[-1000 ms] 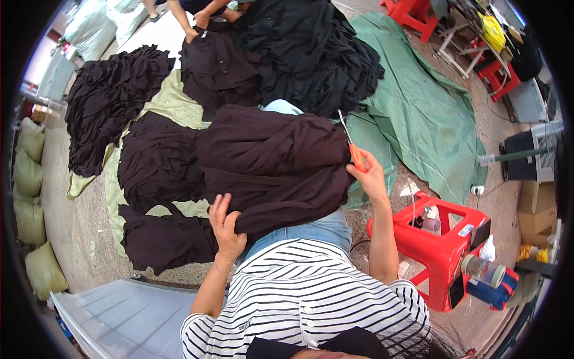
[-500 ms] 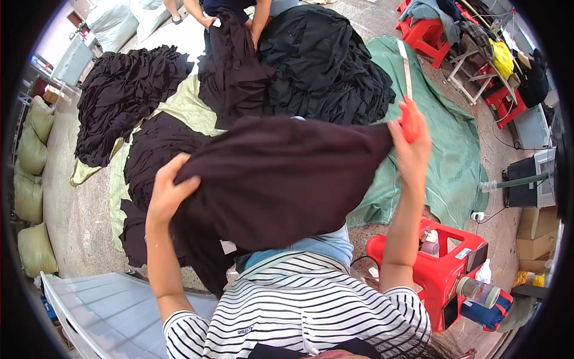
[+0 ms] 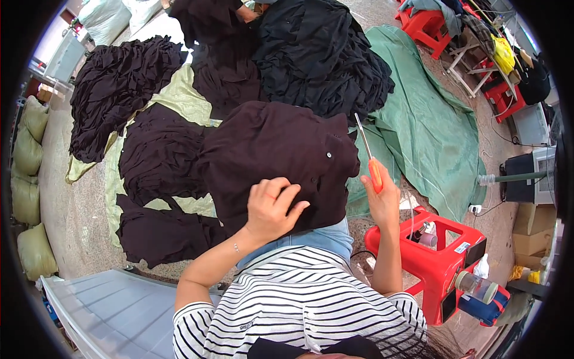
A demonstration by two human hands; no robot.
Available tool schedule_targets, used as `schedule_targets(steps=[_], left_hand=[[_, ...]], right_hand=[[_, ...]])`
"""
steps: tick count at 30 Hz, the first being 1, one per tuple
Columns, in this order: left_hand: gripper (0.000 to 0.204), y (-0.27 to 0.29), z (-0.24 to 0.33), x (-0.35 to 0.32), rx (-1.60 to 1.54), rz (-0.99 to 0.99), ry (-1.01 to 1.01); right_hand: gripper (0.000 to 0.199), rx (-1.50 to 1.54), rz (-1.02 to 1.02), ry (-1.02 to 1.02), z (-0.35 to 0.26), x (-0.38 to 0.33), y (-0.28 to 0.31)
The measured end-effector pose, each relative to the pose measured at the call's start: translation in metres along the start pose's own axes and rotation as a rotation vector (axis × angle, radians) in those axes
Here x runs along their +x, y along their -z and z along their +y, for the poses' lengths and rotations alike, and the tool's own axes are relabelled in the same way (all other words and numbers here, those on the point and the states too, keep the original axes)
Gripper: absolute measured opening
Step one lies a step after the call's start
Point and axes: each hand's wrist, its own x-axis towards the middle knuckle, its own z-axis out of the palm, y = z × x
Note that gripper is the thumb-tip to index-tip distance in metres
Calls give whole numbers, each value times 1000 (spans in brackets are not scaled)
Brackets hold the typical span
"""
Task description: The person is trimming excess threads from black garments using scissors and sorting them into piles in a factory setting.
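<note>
While the left hand (image 3: 272,209) presses its spread fingers flat onto a dark brown garment (image 3: 278,158), its grip is released, resting on the cloth rather than pinching it; the garment lies bunched over the person's lap, its long axis running roughly left to right, with small pale buttons showing near its right edge; the right hand (image 3: 382,200) is clenched around the orange handle of a pair of scissors (image 3: 366,152), just to the right of the garment; the scissors stand nearly upright in the picture, their long axis tilted slightly leftward, the closed metal blades pointing up and away from the person toward the far piles; below the hands are blue jeans and a black-and-white striped shirt (image 3: 299,311); to the left of the garment, flat stacks of similar dark pieces (image 3: 158,158) lie on a pale yellow-green sheet (image 3: 179,99) on the floor; beyond it a large heap of black cloth (image 3: 323,57) rests against a green tarpaulin (image 3: 418,125); just right of the right forearm stands a red plastic stool (image 3: 439,257); stuffed sacks (image 3: 27,149) line the far left edge.
</note>
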Motion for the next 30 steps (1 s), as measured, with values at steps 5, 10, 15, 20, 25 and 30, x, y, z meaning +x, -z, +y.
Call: schedule_targets(steps=[5,10,15,20,25,30], left_hand=[[25,-31,1,13,-254,63,-53],[25,-38,-22,35,-169,-300,-39],[15,-43,-25,36,-77,-329,-80],[17,-50,-34,31,-178,-165,-61],[18,-48,-35,33,-187,-167,-51],[18,-51,-38,30,-200,-162,-47]], right_hand=[[60,-109,-98,-5,-4,-41,15],[59,-51,-155,58,7,-76,21],[47,-79,-178,48,2,-99,17],[35,-133,-124,18,-9,-102,9],[33,-224,-165,-8,-8,-99,5],[32,-241,-126,-10,-2,-98,3]])
